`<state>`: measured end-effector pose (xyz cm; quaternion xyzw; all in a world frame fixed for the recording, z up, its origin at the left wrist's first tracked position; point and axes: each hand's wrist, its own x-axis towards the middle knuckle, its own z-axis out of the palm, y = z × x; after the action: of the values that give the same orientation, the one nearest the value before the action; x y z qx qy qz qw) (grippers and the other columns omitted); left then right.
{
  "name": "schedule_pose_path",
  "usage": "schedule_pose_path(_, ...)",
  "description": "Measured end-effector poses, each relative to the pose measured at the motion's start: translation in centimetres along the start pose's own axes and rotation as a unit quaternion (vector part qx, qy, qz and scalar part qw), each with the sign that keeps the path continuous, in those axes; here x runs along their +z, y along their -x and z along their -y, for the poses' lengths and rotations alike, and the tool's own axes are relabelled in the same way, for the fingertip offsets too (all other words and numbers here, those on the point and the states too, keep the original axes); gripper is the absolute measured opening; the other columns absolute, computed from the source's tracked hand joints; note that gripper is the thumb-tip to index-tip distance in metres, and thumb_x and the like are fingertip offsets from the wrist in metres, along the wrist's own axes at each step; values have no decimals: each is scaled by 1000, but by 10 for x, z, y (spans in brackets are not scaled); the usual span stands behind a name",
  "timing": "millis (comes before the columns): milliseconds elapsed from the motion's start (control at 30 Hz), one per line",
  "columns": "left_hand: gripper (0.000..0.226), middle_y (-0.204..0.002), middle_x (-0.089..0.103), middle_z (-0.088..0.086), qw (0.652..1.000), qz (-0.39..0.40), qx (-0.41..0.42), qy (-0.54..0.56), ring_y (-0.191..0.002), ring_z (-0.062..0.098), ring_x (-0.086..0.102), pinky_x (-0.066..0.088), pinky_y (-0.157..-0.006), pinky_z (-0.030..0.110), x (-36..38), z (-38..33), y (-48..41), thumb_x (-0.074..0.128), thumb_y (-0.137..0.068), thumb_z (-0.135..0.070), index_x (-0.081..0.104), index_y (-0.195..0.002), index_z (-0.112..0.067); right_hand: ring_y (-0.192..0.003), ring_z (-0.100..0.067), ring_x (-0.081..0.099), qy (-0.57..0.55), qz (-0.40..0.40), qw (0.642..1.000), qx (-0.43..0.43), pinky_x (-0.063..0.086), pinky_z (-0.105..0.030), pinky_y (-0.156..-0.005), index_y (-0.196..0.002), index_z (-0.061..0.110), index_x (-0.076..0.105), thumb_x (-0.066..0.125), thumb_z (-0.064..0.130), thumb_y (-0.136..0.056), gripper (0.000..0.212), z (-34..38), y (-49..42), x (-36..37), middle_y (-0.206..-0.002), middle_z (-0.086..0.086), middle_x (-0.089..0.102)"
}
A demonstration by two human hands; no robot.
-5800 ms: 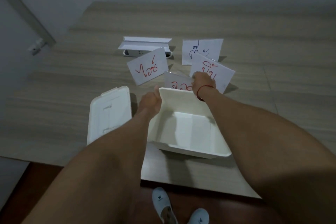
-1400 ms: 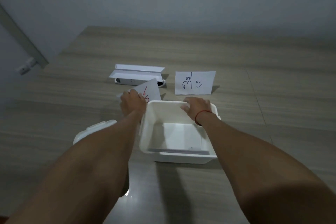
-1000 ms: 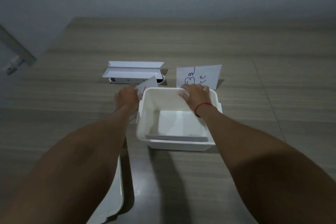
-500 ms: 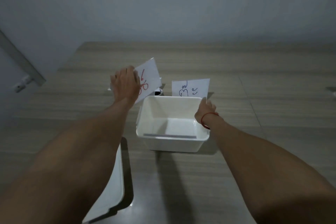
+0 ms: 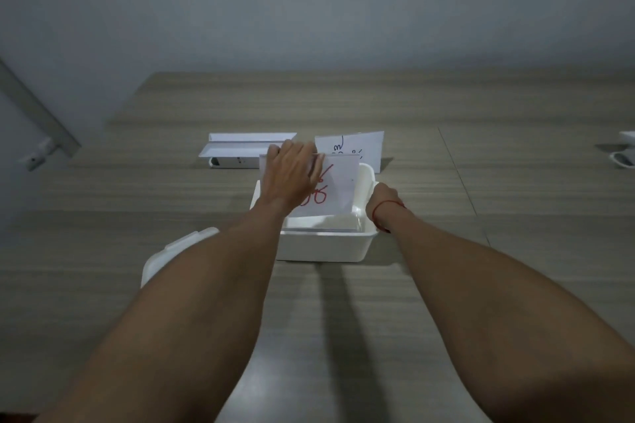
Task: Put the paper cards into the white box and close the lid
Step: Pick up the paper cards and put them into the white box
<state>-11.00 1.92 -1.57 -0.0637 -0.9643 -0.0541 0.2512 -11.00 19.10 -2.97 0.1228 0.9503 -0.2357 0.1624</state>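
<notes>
The white box [image 5: 326, 247] stands open on the wooden table in front of me. My left hand [image 5: 292, 172] grips a paper card with red writing [image 5: 338, 189] by its top edge and holds it upright, its lower edge inside the box. My right hand [image 5: 383, 199], a red string on its wrist, rests against the box's right rim; its fingers are hidden. A second card with blue and red writing [image 5: 357, 144] stands on the table just behind the box. The white lid [image 5: 171, 254] lies left of the box, partly under my left forearm.
A white folded cardboard holder [image 5: 240, 151] lies at the back left of the box. At the far right table edge sits a small white object [image 5: 623, 151]. A grey wall rises behind the table.
My left hand has carried the red-lettered card from the left of the box to over it and lowered it in. My right hand stays at the box's right rim.
</notes>
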Motion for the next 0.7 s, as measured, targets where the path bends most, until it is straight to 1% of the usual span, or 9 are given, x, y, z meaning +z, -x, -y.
schedule_pose_path(100,30,-85,64,3,1000,14,-2,24,-82,26,56,38,-78,39,4,-3,7,39,-94,-36,59,-90,-13,-131,-34,48,-3,-18,1000,6,41,-37,-105,-137,3,44,41,1,-94,42,1,0,0,-143,-18,46)
schedule_pose_path(233,35,-83,65,3,998,53,-26,21,-82,27,57,38,-78,39,19,1,33,34,-92,-40,58,-88,-15,-131,-34,49,-19,-18,1000,9,42,-37,-104,-135,3,46,46,0,-92,43,2,1,-1,-142,-18,47)
schedule_pose_path(333,37,-93,64,7,985,161,-51,34,-92,29,56,36,-83,40,31,2,56,32,-94,-41,57,-96,-15,-130,-34,50,-17,-17,1000,12,43,-37,-103,-133,2,48,51,-2,-89,45,1,2,-1,-140,-18,49)
schedule_pose_path(433,43,-110,63,13,953,287,-86,50,-109,33,53,35,-93,42,33,4,68,30,-99,-45,60,-107,-15,-128,-33,52,-16,-22,1000,10,45,-36,-100,-131,2,50,53,-3,-87,45,2,2,-1,-139,-17,51)
schedule_pose_path(533,60,-117,66,11,914,365,-146,104,-116,33,53,33,-99,44,27,8,59,21,-98,-53,66,-104,-14,-127,-32,53,-16,-25,1000,11,46,-36,-99,-130,2,52,53,-4,-87,43,2,1,0,-138,-17,52)
schedule_pose_path(567,66,-115,67,11,906,372,-163,119,-114,33,55,33,-101,45,25,10,54,18,-98,-54,68,-100,-12,-127,-33,53,-18,-26,999,9,46,-36,-99,-130,2,52,51,-3,-88,42,1,1,0,-137,-17,53)
schedule_pose_path(600,68,-111,69,11,909,361,-172,120,-111,34,58,36,-100,45,24,13,49,18,-98,-54,70,-95,-10,-127,-34,53,-21,-25,999,9,46,-36,-100,-130,2,52,50,-3,-89,41,1,1,0,-137,-18,52)
schedule_pose_path(633,66,-107,71,12,922,329,-174,107,-108,35,59,39,-98,44,23,17,46,21,-99,-52,71,-91,-9,-126,-34,54,-23,-25,999,10,46,-37,-99,-129,2,52,50,-3,-89,41,1,0,0,-137,-18,53)
schedule_pose_path(700,46,-107,70,13,957,229,-173,44,-106,34,59,44,-91,39,23,26,39,38,-97,-43,71,-98,-11,-124,-34,55,-30,-25,999,20,47,-36,-97,-128,2,54,52,-1,-89,39,1,-5,-2,-135,-17,54)
